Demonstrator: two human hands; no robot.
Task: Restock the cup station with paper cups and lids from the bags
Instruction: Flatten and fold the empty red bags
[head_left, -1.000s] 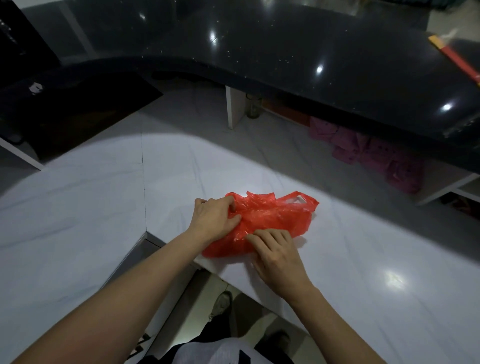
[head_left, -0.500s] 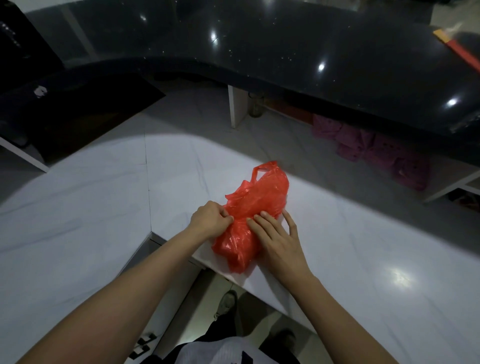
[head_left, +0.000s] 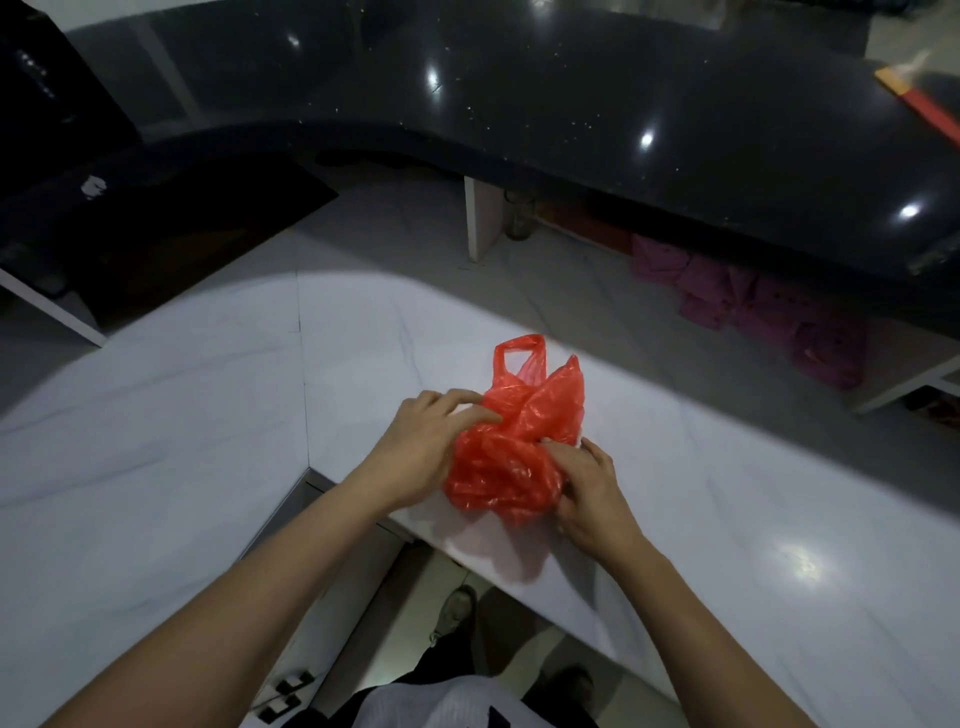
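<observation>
Both hands, left (head_left: 423, 447) and right (head_left: 587, 488), had a grip holding the crumpled red bag (head_left: 511, 452) on the white bench (head_left: 208, 415).

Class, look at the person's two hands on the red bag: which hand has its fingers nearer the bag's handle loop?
The left hand: its fingers lie on the upper part of the red plastic bag, just below the handle loop. The right hand grips lower down.

One head-worn camera looks forward and steeply down, close over the white counter (head_left: 156, 467).
</observation>
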